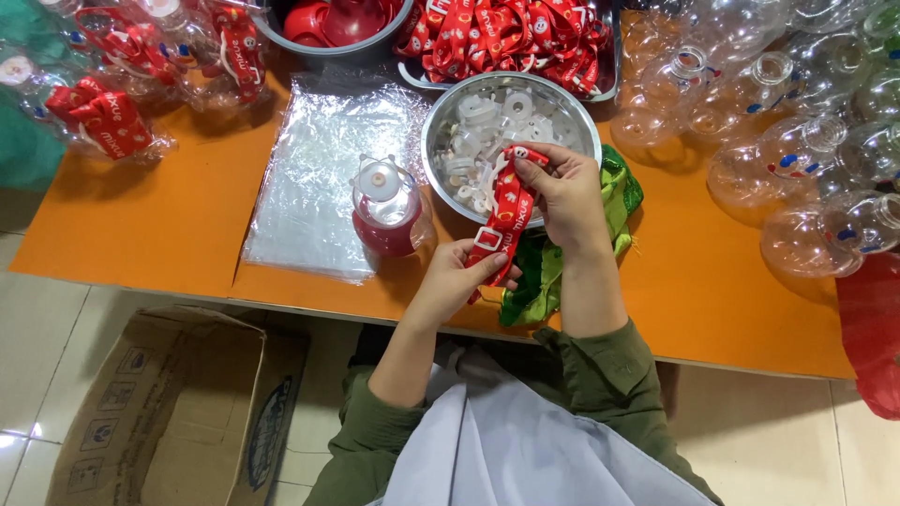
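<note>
Strap: red printed strap (506, 211), centre frame, stretched between both hands over the steel bowl (441, 122) rim.
Left hand (464, 276): pinching the strap's lower end by its white buckle.
Right hand (562, 187): gripping the strap's upper end.
Step, judged: strap handling before fitting.
Next move calls for: reaching the red-capped bottle (386, 208), just left.

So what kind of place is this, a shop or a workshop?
Probably a small assembly or packing workshop: both hands hold one red strap over an orange table crowded with clear plastic bottles and a metal bowl of white parts.
</note>
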